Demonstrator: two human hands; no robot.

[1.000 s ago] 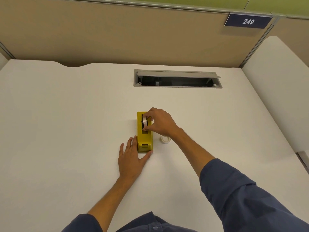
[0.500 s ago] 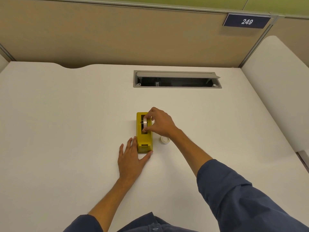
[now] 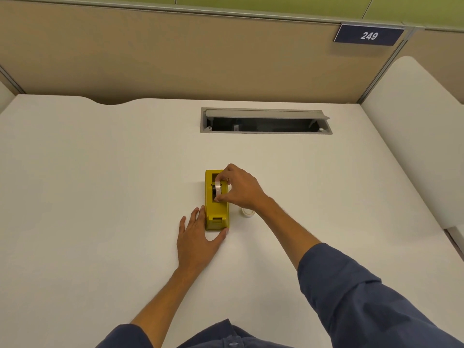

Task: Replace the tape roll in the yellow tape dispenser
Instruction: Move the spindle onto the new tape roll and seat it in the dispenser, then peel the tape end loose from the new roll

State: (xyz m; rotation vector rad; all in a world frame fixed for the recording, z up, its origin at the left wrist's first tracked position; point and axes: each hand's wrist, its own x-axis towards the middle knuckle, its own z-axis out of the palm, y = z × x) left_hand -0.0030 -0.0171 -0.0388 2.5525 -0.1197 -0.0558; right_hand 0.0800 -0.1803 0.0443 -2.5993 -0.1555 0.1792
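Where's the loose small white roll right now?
On the table, right of the yellow dispenser, just under the right hand wrist: small white roll.

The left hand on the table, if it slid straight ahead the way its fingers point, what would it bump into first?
The left hand lies flat, fingers pointing away from the person. Its index finger and thumb already seem to touch the yellow tape dispenser, so that comes first. The outer fingers would probably slide past over bare table.

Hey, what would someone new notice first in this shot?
The yellow tape dispenser mid-desk, where the right hand grips a tape roll at its well. The left hand lies flat against its near end, and a small white roll sits just right.
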